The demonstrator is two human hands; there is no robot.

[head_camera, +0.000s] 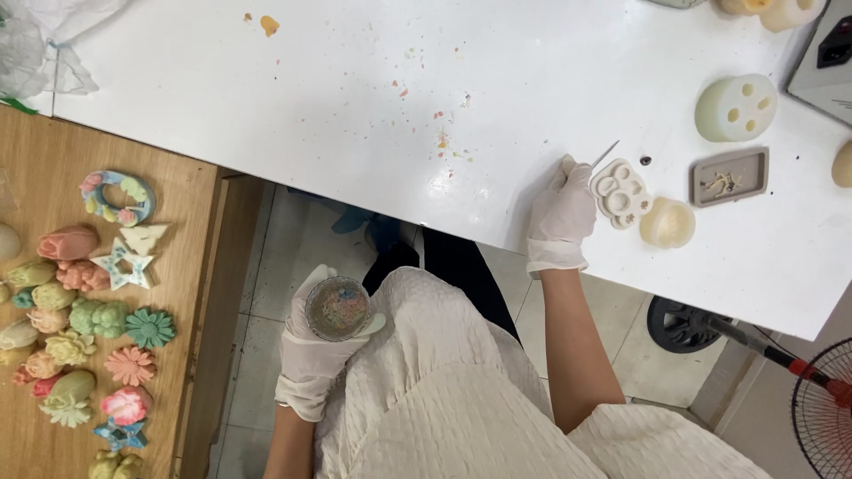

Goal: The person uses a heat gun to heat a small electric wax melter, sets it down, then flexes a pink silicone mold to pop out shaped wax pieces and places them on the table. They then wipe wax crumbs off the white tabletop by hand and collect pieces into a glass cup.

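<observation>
- The right hand [563,213], in a white glove, rests on the edge of the white worktop [355,106], fingers pinched closed round a thin metal pick [604,153] whose tip points up and away.
- Just beside that hand, to its right, lies a small white mould [620,192] with round hollows; it looks to touch the gloved knuckles, though I cannot tell for sure.
- The left hand [315,350], also gloved, is held low over the lap, away from the worktop, curled snugly round a small clear cup [337,308] of many-coloured crumbs, its mouth facing up.
- The cup and the mould are well apart, with the worktop's edge between them.
- Working judgement: keep the cup level so the crumbs stay in, and bring it close by the mould before lifting any out; steady the pick hand's heel on the worktop, so that only the tip moves among the small hollows.
- Near the mould sit a pale round wax piece [667,222], a grey tray [729,176] and a white block with holes [736,107].
- On the wooden table [186,231] at left lie pastel flower and star shapes [133,266].
</observation>
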